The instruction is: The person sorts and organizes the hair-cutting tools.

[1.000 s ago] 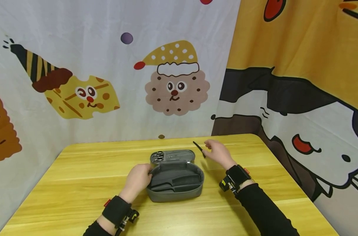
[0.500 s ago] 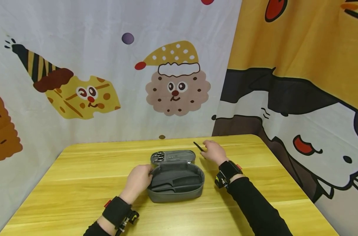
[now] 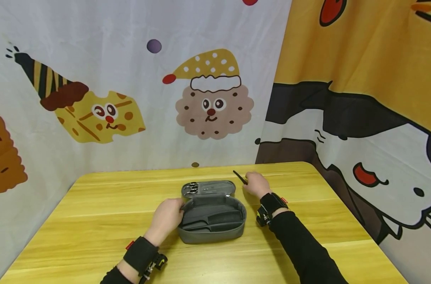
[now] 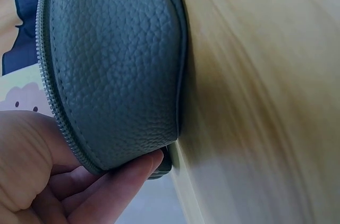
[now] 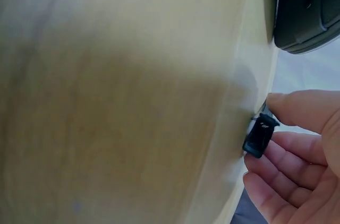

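A grey zippered case point(image 3: 211, 236) stands unzipped on the table, its lid folded back behind it. Two dark combs point(image 3: 224, 217) lie inside. Several silver scissors point(image 3: 192, 188) sit in the lid. With thumb and fingers, my left hand point(image 3: 167, 214) grips the case's left end; the left wrist view shows the zipper edge between them. Beyond the case's far right corner, my right hand point(image 3: 257, 184) pinches a slim black clip point(image 3: 239, 176) by its near end. End-on in the right wrist view, the clip point(image 5: 260, 136) sits between thumb and fingers, close to the tabletop.
The wooden table point(image 3: 105, 205) reaches back to a curtain point(image 3: 123, 71) printed with cartoon figures. Another cartoon curtain point(image 3: 361, 90) hangs along the right side. Each wrist carries a black strap point(image 3: 141, 252) with a small camera.
My right wrist and forearm have swung left, and the fingers have closed in around the clip's near end. The clip has barely moved. The left hand stays on the case.
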`<state>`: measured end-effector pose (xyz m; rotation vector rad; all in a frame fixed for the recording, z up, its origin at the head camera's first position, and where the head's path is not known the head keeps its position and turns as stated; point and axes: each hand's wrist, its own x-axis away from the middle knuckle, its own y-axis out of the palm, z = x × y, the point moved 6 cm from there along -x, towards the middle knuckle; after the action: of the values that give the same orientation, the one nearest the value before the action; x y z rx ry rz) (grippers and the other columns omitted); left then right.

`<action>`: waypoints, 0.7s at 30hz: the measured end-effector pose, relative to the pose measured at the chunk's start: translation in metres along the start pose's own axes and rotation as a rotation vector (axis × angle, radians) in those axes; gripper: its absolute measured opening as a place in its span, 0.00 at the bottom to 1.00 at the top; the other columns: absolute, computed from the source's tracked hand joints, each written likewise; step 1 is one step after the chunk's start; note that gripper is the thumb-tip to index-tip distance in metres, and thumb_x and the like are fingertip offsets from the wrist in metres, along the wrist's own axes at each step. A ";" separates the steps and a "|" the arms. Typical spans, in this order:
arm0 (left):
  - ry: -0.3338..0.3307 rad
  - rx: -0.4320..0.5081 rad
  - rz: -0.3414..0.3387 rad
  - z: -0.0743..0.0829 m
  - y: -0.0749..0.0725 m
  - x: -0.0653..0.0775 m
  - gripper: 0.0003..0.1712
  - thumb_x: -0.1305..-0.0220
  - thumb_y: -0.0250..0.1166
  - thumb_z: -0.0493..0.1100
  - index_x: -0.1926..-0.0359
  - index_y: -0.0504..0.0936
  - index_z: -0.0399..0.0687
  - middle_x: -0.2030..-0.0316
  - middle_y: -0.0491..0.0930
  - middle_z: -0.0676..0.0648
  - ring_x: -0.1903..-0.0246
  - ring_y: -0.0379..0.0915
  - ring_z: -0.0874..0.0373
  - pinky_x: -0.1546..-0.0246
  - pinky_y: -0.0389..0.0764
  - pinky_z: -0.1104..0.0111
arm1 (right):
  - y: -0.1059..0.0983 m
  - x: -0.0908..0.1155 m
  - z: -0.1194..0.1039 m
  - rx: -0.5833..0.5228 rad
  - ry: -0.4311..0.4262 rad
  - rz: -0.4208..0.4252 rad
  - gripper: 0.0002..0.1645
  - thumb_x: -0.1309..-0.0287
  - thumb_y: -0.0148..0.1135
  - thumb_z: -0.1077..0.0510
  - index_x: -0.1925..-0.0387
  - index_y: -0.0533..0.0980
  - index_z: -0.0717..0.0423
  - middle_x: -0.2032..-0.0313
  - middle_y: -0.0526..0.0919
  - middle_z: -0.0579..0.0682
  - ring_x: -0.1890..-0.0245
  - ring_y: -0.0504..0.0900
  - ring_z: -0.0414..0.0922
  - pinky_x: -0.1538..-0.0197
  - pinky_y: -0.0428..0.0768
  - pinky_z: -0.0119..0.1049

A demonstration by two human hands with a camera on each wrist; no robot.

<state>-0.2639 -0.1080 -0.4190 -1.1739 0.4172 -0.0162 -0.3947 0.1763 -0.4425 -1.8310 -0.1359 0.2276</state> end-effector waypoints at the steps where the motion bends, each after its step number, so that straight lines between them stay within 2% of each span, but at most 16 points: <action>1: 0.002 -0.003 0.002 0.000 0.000 0.000 0.11 0.48 0.70 0.29 0.78 0.78 0.45 0.80 0.77 0.49 0.78 0.75 0.54 0.77 0.74 0.61 | 0.000 0.000 0.001 -0.001 -0.001 0.006 0.14 0.42 0.69 0.60 0.57 0.80 0.64 0.65 0.81 0.58 0.63 0.80 0.55 0.59 0.78 0.49; 7: 0.002 -0.015 0.007 0.001 0.000 -0.001 0.11 0.48 0.70 0.29 0.78 0.77 0.45 0.80 0.77 0.49 0.78 0.76 0.54 0.77 0.75 0.61 | 0.001 0.000 0.005 -0.004 -0.007 0.028 0.08 0.42 0.68 0.63 0.63 0.82 0.63 0.69 0.81 0.56 0.68 0.79 0.52 0.64 0.77 0.46; 10: 0.003 -0.016 0.008 0.001 0.000 -0.001 0.12 0.48 0.70 0.28 0.78 0.77 0.45 0.80 0.77 0.49 0.78 0.76 0.54 0.77 0.75 0.61 | 0.001 0.001 0.006 -0.008 -0.014 0.038 0.04 0.43 0.69 0.63 0.69 0.81 0.61 0.74 0.79 0.52 0.74 0.75 0.49 0.68 0.72 0.42; 11: 0.004 -0.016 0.009 0.001 0.001 0.000 0.12 0.48 0.70 0.28 0.78 0.77 0.45 0.80 0.77 0.49 0.78 0.76 0.54 0.77 0.75 0.61 | 0.001 0.001 0.006 -0.013 -0.016 0.042 0.05 0.43 0.69 0.64 0.73 0.80 0.60 0.77 0.77 0.50 0.76 0.73 0.48 0.70 0.70 0.40; 14: 0.007 -0.021 0.008 0.001 0.001 0.000 0.11 0.48 0.70 0.28 0.78 0.78 0.45 0.80 0.77 0.49 0.78 0.76 0.54 0.77 0.74 0.61 | -0.001 0.004 0.007 -0.051 -0.021 0.040 0.19 0.43 0.67 0.65 0.85 0.70 0.55 0.84 0.63 0.45 0.83 0.61 0.44 0.75 0.60 0.37; 17: 0.006 -0.024 0.003 0.001 0.001 0.000 0.11 0.48 0.69 0.28 0.77 0.78 0.45 0.80 0.77 0.49 0.78 0.76 0.54 0.77 0.75 0.61 | -0.004 0.006 0.009 -0.096 -0.008 0.031 0.27 0.43 0.64 0.68 0.88 0.60 0.50 0.84 0.51 0.43 0.83 0.52 0.42 0.74 0.53 0.36; 21: -0.002 -0.026 -0.005 0.001 0.001 0.000 0.10 0.47 0.69 0.28 0.77 0.79 0.45 0.79 0.78 0.49 0.77 0.76 0.54 0.76 0.76 0.61 | -0.007 0.009 0.014 -0.121 0.015 0.015 0.25 0.44 0.60 0.69 0.88 0.59 0.49 0.84 0.51 0.43 0.80 0.52 0.42 0.72 0.53 0.37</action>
<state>-0.2637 -0.1070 -0.4195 -1.2004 0.4138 -0.0139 -0.3889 0.1930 -0.4400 -1.9540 -0.1276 0.2206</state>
